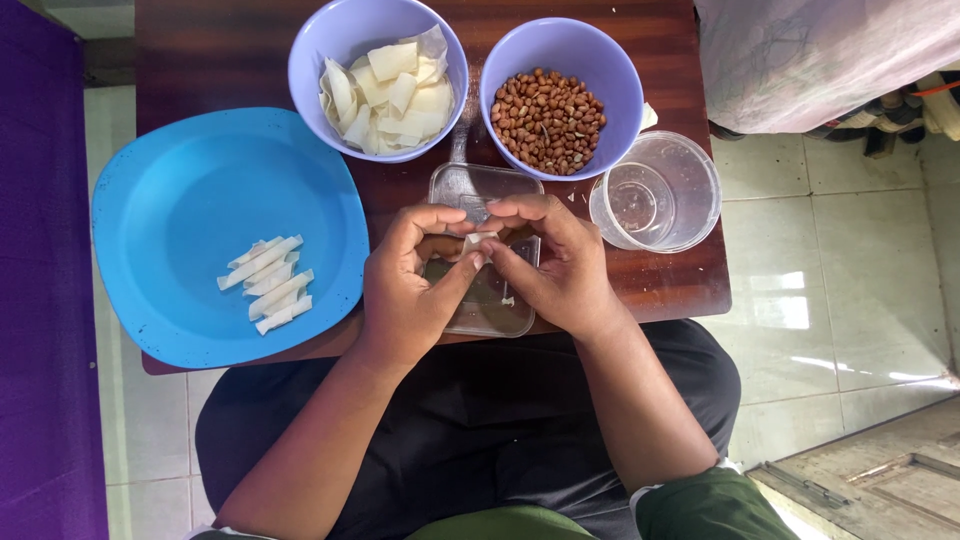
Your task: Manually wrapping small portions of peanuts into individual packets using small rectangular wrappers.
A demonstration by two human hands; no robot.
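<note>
At table centre, head view: left hand (408, 290) and right hand (555, 262) meet over a clear rectangular tray (492, 310), fingertips curled in and pinching a small pale wrapper piece (474, 239) between them. Both hands closed on it, thumbs and forefingers pressed together; the piece is mostly hidden, so how far it is rolled cannot be told. It sits just above the tray, not resting on it. A spoon (459, 165) lies with its bowl at the tray's far end, handle running up between the two bowls.

Behind the hands: a purple bowl (318, 45) on the left holds loose pale wrapper sheets (390, 92); a second purple bowl (610, 70) on the right holds peanuts (547, 118). Right of the tray, near the table edge, stands a clear round tub (700, 190), just beside the peanut bowl.

Left side: a big blue plate (190, 200) hangs a little over the table edge, with a small stack of finished white rolls (268, 284) lying side by side on its near part, touching each other.

Wooden table (220, 50) is dark brown. Tiled floor (850, 260) on the right, purple cloth (45, 300) along the left.
</note>
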